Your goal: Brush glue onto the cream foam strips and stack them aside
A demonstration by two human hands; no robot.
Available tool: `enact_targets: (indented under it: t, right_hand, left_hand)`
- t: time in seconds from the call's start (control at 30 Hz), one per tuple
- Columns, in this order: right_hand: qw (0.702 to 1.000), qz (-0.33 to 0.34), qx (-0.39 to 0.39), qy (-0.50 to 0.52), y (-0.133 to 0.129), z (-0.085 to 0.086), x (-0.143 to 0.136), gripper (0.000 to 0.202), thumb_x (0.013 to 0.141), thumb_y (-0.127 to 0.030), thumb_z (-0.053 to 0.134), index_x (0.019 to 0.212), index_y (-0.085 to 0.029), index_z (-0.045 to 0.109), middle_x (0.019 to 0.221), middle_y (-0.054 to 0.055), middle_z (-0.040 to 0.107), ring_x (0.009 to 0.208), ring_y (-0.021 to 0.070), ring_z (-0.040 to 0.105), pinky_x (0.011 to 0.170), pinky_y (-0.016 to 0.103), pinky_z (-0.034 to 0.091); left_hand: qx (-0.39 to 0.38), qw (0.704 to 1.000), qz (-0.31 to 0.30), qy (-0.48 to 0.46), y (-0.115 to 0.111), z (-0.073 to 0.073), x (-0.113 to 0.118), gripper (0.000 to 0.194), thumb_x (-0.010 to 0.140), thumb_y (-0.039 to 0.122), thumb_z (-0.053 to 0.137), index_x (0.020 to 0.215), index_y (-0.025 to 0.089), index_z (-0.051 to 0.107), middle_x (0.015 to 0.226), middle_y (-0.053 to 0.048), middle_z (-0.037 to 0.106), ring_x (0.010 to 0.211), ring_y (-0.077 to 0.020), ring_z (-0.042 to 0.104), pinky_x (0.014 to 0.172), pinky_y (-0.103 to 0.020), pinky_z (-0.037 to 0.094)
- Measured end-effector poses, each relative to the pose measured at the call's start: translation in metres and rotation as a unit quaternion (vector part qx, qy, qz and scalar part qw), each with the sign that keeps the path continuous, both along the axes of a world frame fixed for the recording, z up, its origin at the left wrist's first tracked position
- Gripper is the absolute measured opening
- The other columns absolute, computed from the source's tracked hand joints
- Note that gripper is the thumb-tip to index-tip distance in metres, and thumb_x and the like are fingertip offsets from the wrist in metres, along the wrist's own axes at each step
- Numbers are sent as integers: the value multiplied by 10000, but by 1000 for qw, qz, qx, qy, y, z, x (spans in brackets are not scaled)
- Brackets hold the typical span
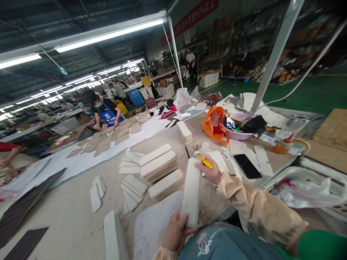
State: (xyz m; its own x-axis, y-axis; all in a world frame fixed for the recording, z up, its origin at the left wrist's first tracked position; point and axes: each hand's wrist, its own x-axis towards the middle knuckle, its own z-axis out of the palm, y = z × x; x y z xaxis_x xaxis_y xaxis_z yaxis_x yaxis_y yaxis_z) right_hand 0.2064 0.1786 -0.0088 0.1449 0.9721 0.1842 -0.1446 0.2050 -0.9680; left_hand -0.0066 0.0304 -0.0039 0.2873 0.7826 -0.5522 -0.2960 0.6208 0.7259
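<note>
Beige worktable (69,207), pale strip (191,191) between both hands (175,232) (213,169), yellow tool (207,162) in right

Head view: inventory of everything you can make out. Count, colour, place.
Worktable: 1, beige, centre
Held panel: 1, off-white, lower centre
Yellow-handled tool: 1, yellow, held panel's far end
Panel stacks: several, off-white, left of held panel
Basin: 1, lilac, worktable's right side
Bag: 1, orange, beside basin
Phone: 1, black, nearer than basin
Dark sheets: at least 2, dark brown, lower left
Person in apron: 1, blue apron, far left
Banner: 1, red, back wall
Lamps: several, white, overhead
Left hand: 1, bare, held panel's near end
Right hand: 1, bare, gripping tool
</note>
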Motion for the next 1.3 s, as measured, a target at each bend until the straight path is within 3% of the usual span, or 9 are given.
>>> enact_targets:
  t: [0.23, 0.4, 0.87, 1.1, 1.3]
  right_hand:
    - [1000, -1, -8, -3, 8, -7, 13, 351, 677, -351, 708, 847, -248, 419, 605, -77, 391, 519, 112, 365, 473, 236, 300]
    - [1000, -1, -8, -22, 10, -2, 23, 379, 665, -387, 717, 847, -249, 413, 588, -79, 395, 506, 112, 360, 470, 241, 292]
    - [1000, 19, -11, -1, 10, 2, 36, 409, 648, -361, 749, 826, -249, 398, 580, -86, 352, 500, 99, 333, 467, 237, 272]
    - [995, 81, -26, 46, 8, 11, 31, 518, 611, -399, 760, 865, -264, 330, 705, -68, 506, 567, 127, 472, 521, 261, 395]
    - [998, 45, -2, -51, 5, 9, 30, 522, 605, -335, 776, 893, -268, 346, 636, -86, 432, 496, 103, 383, 442, 237, 325]
  left_hand:
    - [2, 1000, 2, 1, 5, -3, 12, 411, 689, 429, 685, 1012, 188, 601, 940, -76, 681, 874, -269, 644, 682, -357, 505]
    - [-3, 1000, 15, -9, 8, -1, 23, 450, 670, 426, 704, 1034, 184, 596, 967, -89, 686, 912, -276, 639, 729, -382, 523]
    - [-23, 999, 41, -24, 6, 0, 32, 509, 674, 395, 710, 1093, 140, 572, 966, -130, 684, 812, -262, 666, 628, -334, 536]
    - [6, 998, 55, 24, 4, 3, 31, 434, 710, 434, 671, 1051, 171, 617, 906, -101, 698, 764, -237, 650, 582, -306, 504]
    - [19, 993, 95, 72, 6, -6, 35, 378, 663, 403, 721, 940, 167, 618, 828, -54, 674, 695, -170, 613, 566, -255, 474]
